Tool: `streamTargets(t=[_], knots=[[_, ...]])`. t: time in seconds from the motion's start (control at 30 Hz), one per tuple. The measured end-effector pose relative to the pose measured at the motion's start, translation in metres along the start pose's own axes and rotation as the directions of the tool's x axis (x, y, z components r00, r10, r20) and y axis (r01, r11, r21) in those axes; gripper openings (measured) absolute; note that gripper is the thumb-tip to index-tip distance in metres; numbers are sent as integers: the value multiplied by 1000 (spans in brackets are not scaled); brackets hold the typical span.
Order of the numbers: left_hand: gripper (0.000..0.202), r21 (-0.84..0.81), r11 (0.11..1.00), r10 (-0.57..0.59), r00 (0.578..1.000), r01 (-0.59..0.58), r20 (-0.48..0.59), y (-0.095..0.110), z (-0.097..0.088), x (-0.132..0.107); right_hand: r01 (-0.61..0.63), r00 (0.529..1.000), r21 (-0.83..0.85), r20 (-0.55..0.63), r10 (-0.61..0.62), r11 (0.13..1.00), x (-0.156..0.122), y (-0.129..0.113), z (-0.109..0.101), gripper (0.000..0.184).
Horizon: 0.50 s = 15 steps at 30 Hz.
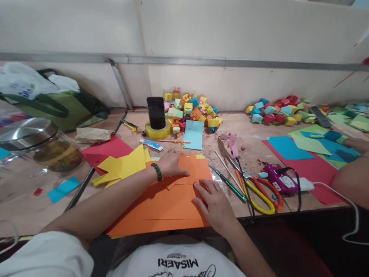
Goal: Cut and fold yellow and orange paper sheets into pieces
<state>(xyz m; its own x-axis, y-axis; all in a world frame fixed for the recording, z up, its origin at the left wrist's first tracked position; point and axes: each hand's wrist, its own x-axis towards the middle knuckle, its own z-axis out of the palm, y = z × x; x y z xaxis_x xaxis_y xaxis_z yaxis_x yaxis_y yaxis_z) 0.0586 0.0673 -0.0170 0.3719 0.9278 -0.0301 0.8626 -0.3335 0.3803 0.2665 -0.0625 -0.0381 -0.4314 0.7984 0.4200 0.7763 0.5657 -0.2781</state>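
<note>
My left hand (170, 165), with a green bead bracelet at the wrist, lies over an orange cut-out (192, 170), thumb stretched to the right. My right hand (214, 201) rests with fingers apart on the right edge of the orange paper sheets (165, 206). Both hands press on paper and neither grips anything that I can see. To the left are yellow paper cut-outs (122, 165), partly under my left forearm, and red paper (110, 149). A green pen-like tool (229, 183) and scissors (258, 196) with yellow handles lie right of my right hand.
Behind stand a phone (156, 112) on a tape roll (157, 131) and folded paper cubes (187, 108). A pink glue gun (231, 143) and purple power strip (279, 179) with cables lie rightward, near another person's arm (358, 181). A glass jar (50, 152) is left.
</note>
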Motion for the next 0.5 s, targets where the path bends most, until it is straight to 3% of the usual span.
streamTargets(t=[0.27,0.43,0.5], knots=[[74,-112,993,34,999,-34,-4,14,11,27,-20,1000,5,10,20,1000,-8,7,8,34],[66,-121,992,39,999,-37,15,34,11,26,31,999,-7,-34,-31,999,-10,12,13,35],[74,-102,994,39,999,-38,10,41,10,21,58,996,-14,-61,-58,998,-9,13,14,35]])
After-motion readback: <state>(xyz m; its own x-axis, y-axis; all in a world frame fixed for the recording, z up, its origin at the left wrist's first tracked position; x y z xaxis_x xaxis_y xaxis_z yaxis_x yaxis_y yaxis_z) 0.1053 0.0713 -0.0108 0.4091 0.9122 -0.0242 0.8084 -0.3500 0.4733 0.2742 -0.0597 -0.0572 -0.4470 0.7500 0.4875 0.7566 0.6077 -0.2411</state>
